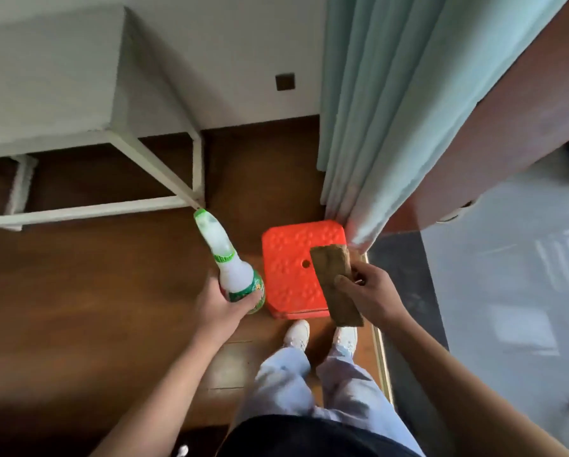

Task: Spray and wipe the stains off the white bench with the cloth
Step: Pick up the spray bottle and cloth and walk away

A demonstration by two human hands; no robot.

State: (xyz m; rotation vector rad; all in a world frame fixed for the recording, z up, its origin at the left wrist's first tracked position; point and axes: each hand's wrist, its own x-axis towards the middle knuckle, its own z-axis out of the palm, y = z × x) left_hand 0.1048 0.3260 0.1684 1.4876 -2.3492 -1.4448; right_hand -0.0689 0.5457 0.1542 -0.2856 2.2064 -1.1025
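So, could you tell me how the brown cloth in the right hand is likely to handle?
The brown cloth probably handles fairly stiffly: pinched mid-length by the right hand, both ends jut out flat without drooping. It is likely light, since a thumb-and-finger pinch carries it.

Stool [286, 252] crowds the curtain [375, 110]; bench [46, 77] top seemingly open.

Daylight from right: window glare patches on glossy pale grey tiled floor [520, 291]. Dark brown wooden plank floor [88, 291] dim, deepest shadow lower left. White slab tabletop [46, 77] reads grey in shade. Strong wide-angle bending at edges; slight overall softness.
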